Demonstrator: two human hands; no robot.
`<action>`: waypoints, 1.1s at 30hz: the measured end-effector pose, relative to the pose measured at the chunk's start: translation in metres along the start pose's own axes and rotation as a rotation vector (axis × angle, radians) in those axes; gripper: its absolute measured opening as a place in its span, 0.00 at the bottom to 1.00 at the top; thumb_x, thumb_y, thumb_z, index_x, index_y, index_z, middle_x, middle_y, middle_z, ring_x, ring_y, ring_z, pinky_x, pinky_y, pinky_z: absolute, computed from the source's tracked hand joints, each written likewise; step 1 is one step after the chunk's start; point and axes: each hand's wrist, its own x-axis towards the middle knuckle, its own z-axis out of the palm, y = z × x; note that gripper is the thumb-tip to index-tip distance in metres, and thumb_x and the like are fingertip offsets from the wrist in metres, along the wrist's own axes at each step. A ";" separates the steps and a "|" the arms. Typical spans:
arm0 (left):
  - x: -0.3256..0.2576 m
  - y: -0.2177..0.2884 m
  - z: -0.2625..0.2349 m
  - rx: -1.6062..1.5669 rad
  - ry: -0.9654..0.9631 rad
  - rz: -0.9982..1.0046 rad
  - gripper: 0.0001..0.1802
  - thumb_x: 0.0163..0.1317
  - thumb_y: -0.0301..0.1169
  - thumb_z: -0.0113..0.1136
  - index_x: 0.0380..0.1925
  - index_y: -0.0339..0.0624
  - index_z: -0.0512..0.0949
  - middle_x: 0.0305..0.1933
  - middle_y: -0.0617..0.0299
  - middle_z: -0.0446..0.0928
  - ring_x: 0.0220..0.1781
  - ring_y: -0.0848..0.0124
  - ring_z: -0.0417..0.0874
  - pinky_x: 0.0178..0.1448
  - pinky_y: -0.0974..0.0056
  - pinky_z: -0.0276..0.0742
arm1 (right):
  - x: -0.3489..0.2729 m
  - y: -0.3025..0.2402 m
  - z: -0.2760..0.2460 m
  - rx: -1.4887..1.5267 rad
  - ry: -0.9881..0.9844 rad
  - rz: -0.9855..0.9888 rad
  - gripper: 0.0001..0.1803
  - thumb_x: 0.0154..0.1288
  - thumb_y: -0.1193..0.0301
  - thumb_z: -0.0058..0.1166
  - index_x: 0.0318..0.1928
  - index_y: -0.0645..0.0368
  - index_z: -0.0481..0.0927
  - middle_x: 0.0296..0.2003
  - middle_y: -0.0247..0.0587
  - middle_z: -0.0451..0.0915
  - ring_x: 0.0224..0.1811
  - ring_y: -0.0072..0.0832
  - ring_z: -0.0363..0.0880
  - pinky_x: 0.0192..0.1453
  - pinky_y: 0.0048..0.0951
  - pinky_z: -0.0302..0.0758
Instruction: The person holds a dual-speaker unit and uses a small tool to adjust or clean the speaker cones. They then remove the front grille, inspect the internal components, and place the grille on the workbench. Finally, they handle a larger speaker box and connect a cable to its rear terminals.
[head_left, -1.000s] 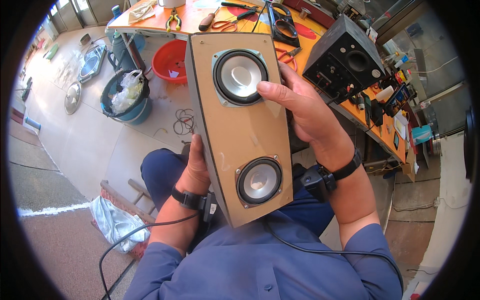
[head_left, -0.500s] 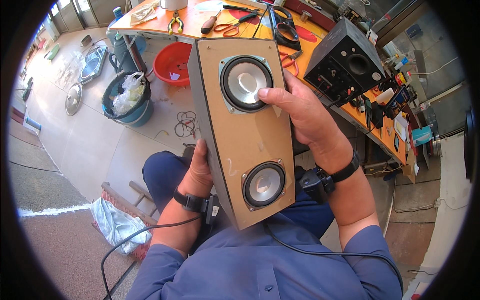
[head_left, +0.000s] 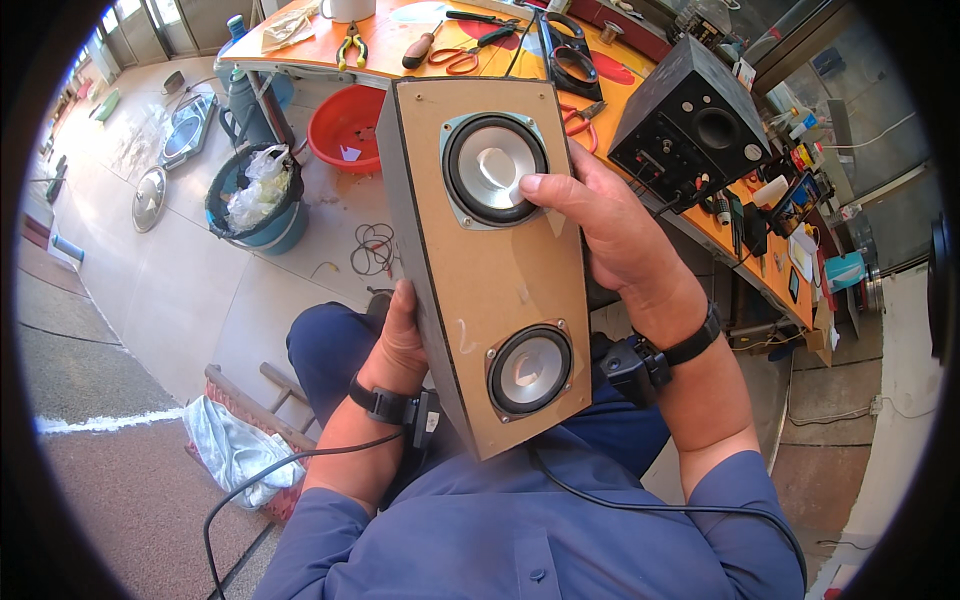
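Observation:
Held up in front of my body is a speaker box point(head_left: 480, 270) with a bare brown front panel and dark sides. Two silver-coned drivers are set in it: a larger upper driver point(head_left: 488, 165) and a smaller lower driver point(head_left: 530, 370). My right hand point(head_left: 610, 215) grips the box's upper right edge, its thumb resting on the rim of the upper driver and its fingers hidden behind. My left hand point(head_left: 400, 345) supports the lower left side, thumb up along the dark wall, other fingers out of sight. The box leans slightly, its top toward the workbench.
On the orange workbench point(head_left: 385, 25) lie yellow-handled pliers point(head_left: 352, 46), a screwdriver point(head_left: 420, 48) and scissors point(head_left: 465, 58). A black speaker point(head_left: 690, 125) stands there at right. A red basin point(head_left: 345, 120), a lined bucket point(head_left: 255, 200) and a coiled cable point(head_left: 373, 248) are on the floor.
The box has shifted very slightly, with both hands keeping the same hold. Nothing else has visibly moved.

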 end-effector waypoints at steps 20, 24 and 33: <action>0.045 -0.005 -0.007 0.181 -0.130 0.037 0.50 0.66 0.66 0.61 0.77 0.43 0.63 0.76 0.49 0.70 0.78 0.54 0.70 0.82 0.43 0.63 | -0.018 -0.030 -0.019 -0.124 -0.015 -0.218 0.42 0.62 0.61 0.71 0.71 0.66 0.68 0.58 0.48 0.81 0.60 0.31 0.81 0.65 0.35 0.79; 0.091 -0.018 0.008 0.183 -0.274 0.005 0.49 0.67 0.65 0.60 0.77 0.43 0.63 0.76 0.49 0.69 0.78 0.54 0.69 0.82 0.43 0.63 | -0.040 -0.038 -0.033 -0.149 -0.074 -0.503 0.41 0.63 0.61 0.70 0.71 0.66 0.68 0.58 0.48 0.81 0.59 0.31 0.81 0.64 0.35 0.79; 0.136 -0.042 0.031 0.136 -0.443 -0.063 0.47 0.69 0.64 0.58 0.78 0.44 0.63 0.77 0.49 0.68 0.79 0.54 0.68 0.83 0.42 0.61 | -0.046 -0.042 -0.054 0.205 -0.370 -0.637 0.37 0.66 0.61 0.67 0.70 0.65 0.69 0.57 0.48 0.82 0.57 0.31 0.82 0.62 0.35 0.80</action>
